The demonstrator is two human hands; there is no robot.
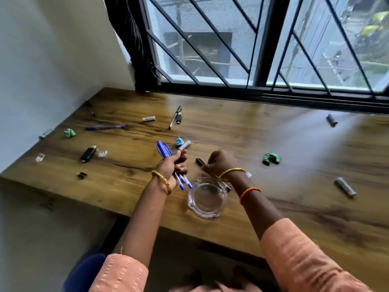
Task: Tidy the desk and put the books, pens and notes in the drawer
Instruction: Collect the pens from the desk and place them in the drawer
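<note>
My left hand (171, 167) grips a bunch of blue pens (164, 149) upright over the middle of the wooden desk (273, 207); their tips stick out below the fist. Just to its right, my right hand (221, 162) pinches a black pen (200, 161) at desk level. A loose blue pen (104, 127) lies at the far left. A black-and-silver pen (174, 118) lies near the window. Crumpled green paper balls lie at the left (69, 132) and the right (271, 158), and a blue one (179, 141) lies behind my left hand.
A clear glass ashtray (207, 199) stands just below my hands near the desk's front edge. Grey caps (345, 186) (331, 120), a white cap (148, 118), a black lighter-like item (88, 153) and small clips lie scattered. Window bars close the far side; a wall stands left.
</note>
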